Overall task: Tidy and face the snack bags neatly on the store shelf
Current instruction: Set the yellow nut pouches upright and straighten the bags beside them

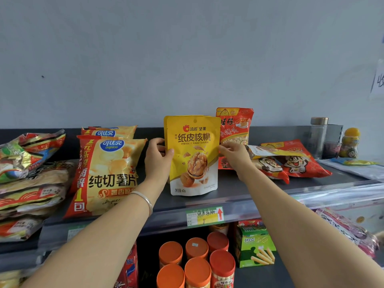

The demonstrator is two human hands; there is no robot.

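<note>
Grey shelf [228, 196], front edge — left hand [158, 161] and right hand [234, 154] pinch upright yellow 洽洽 纸皮核桃 pouch [193, 159]; copico bags [112, 175] alongside.

L hand [158, 161] & R hand [234, 154] were bare, as were both forearms to the frame's edge; a slim, plain silver-coloured bangle [145, 201] ringed the L wrist.

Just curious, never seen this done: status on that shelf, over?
Left hand and right hand pinch the yellow walnut bag by its side edges. Bag upright, label forward. Red bag stands right behind it.
</note>
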